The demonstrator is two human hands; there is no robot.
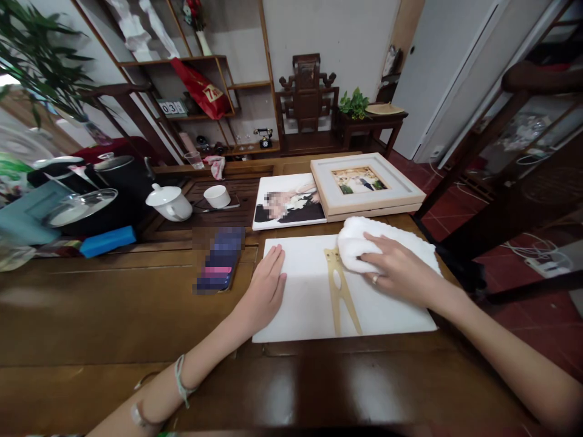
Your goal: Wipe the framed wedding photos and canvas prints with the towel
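A white rectangular panel (300, 303) lies flat on the brown wooden table, with a tan, A-shaped flat piece (336, 291) on its face. My left hand (268, 285) rests along the panel's left edge, fingers stretched out and holding nothing. Under my right hand (396, 267) is a fluffy white cloth (359, 237), gripped by the fingers and pressed on the panel's upper right part. Some of the cloth spreads out behind the hand to the panel's right corner. The palm side of my right hand is hidden.
Behind the panel lie a photo print (291, 203) and a pale framed picture (368, 182). A phone (221, 258) lies to the left. Farther left stand a white lidded bowl (169, 203), a small white cup (217, 196), a blue box (108, 241) and dark pots (121, 176).
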